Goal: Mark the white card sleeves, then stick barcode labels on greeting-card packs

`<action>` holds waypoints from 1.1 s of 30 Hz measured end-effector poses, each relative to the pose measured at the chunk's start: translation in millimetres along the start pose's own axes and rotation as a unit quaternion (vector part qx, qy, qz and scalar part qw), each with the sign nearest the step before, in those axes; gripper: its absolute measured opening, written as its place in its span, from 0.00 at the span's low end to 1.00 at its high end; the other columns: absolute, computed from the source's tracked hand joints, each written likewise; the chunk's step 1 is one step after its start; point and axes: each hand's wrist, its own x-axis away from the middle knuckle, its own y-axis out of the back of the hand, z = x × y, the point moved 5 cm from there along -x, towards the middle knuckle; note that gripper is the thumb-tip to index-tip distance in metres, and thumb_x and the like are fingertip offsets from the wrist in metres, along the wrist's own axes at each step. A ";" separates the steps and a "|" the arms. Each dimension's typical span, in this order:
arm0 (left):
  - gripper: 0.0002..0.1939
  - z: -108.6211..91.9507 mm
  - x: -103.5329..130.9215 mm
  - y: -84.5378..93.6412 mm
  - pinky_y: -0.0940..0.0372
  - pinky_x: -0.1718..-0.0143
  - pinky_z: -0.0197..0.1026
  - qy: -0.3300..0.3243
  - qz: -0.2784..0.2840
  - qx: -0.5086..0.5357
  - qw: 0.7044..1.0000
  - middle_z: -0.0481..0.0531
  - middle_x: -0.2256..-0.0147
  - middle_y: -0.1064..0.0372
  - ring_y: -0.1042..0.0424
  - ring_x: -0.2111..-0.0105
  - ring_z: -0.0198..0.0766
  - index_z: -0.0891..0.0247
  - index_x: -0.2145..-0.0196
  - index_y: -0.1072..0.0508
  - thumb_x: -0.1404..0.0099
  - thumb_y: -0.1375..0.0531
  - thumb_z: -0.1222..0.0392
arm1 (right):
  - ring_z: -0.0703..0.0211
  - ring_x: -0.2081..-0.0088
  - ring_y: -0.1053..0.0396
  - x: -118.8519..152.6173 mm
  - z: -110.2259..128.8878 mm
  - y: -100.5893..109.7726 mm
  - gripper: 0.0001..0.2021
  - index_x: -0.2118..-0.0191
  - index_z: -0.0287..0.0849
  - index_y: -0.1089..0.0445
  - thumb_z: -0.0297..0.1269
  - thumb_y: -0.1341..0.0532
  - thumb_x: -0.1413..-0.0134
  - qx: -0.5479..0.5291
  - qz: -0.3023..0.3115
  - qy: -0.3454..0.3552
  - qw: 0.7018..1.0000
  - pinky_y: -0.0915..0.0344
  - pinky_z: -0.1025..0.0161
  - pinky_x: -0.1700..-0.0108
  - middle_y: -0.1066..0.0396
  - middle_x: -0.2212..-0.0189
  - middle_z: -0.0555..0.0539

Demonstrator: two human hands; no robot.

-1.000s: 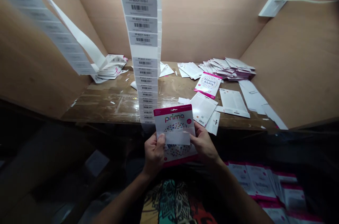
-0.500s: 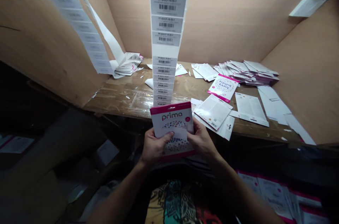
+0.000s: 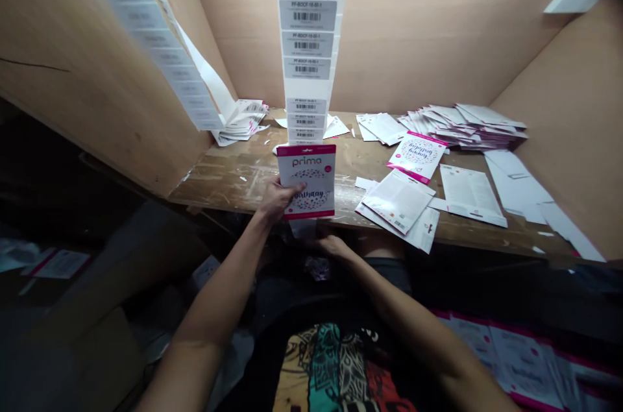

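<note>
My left hand (image 3: 280, 196) grips a flat "prima" birthday packet (image 3: 311, 172) by its left edge, thumb across the front. The packet is white with pink bands at top and bottom, and it stands upright with its printed face towards me. A long strip of barcode labels (image 3: 309, 45) hangs down behind it, and a pale tail of strip shows below its lower edge. Lower down, my right hand (image 3: 333, 246) is closed at that tail, its fingertips in shadow. The lower part of the strip behind the packet is hidden.
A wooden shelf (image 3: 233, 178) bears a packet pile (image 3: 467, 126) at back right, loose packets (image 3: 399, 201) nearer, and a smaller stack (image 3: 243, 120) at left. Another label strip (image 3: 170, 55) hangs left. Side panels enclose the shelf. More packets (image 3: 516, 360) lie low at right.
My left hand has raised the packet up and forward to the front of the label strip. My right hand has let go of the packet and moved down below it.
</note>
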 end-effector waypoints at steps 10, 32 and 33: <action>0.23 -41.2 -63.1 -17.6 0.21 0.51 0.56 -0.152 -0.075 0.047 0.984 0.59 0.57 0.16 0.17 0.56 0.52 0.65 0.59 0.19 0.51 0.21 0.56 | 0.59 0.71 0.26 51.5 52.2 35.3 0.26 0.48 0.51 0.40 0.48 0.26 0.45 -0.318 -0.068 0.102 0.940 0.29 0.63 0.66 0.22 0.66 0.53; 0.20 -41.1 -86.0 -18.4 0.22 0.47 0.58 -0.166 -0.093 0.069 0.979 0.60 0.56 0.17 0.18 0.53 0.53 0.63 0.59 0.22 0.48 0.24 0.61 | 0.55 0.62 0.28 114.8 107.3 74.6 0.08 0.60 0.45 0.25 0.30 0.41 0.31 0.191 -0.186 0.273 0.924 0.29 0.59 0.58 0.29 0.61 0.44; 0.20 -39.6 -85.7 -16.2 0.22 0.47 0.59 -0.162 -0.099 0.072 0.979 0.60 0.56 0.17 0.18 0.53 0.53 0.64 0.59 0.22 0.49 0.24 0.60 | 0.53 0.59 0.27 123.1 108.9 76.2 0.08 0.60 0.46 0.25 0.30 0.41 0.30 0.199 -0.210 0.285 0.914 0.28 0.56 0.57 0.29 0.57 0.42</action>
